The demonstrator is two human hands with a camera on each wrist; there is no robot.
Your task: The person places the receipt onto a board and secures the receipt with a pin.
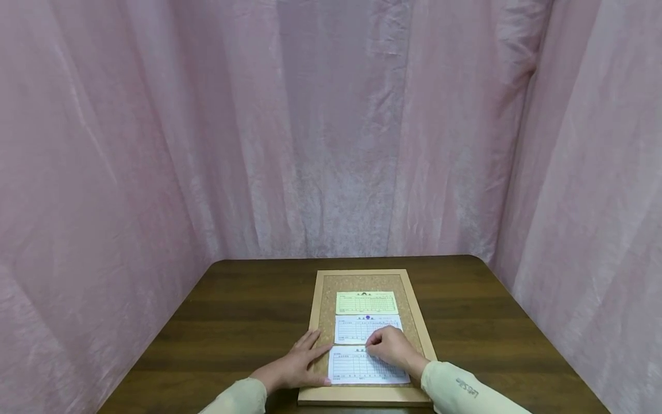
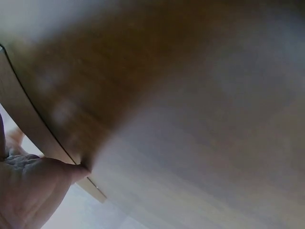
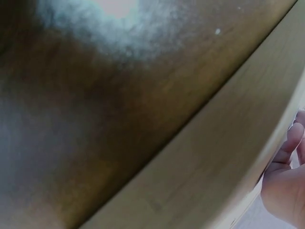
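Observation:
A wood-framed cork board (image 1: pixel 328 284) lies flat on the table and bears three printed slips in a column. The top slip (image 1: pixel 346 302) is pale yellow with a dark spot, seemingly a pin, at its upper middle. On the white middle slip (image 1: pixel 346 330) sits a purple push pin (image 1: pixel 368 317). My right hand (image 1: pixel 390 347) pinches at the upper middle of the lowest white slip (image 1: pixel 346 368); the small thing there, likely a push pin, is hidden by the fingertips. With fingers spread, my left hand (image 1: pixel 302 363) rests across the board's left frame and touches that slip's left edge.
The dark brown wooden table (image 1: pixel 233 322) extends on both sides of the board. Pink curtains (image 1: pixel 341 144) hang behind the table and along both sides. Both wrist views show mostly blurred table and the board's frame edge (image 3: pixel 200 157).

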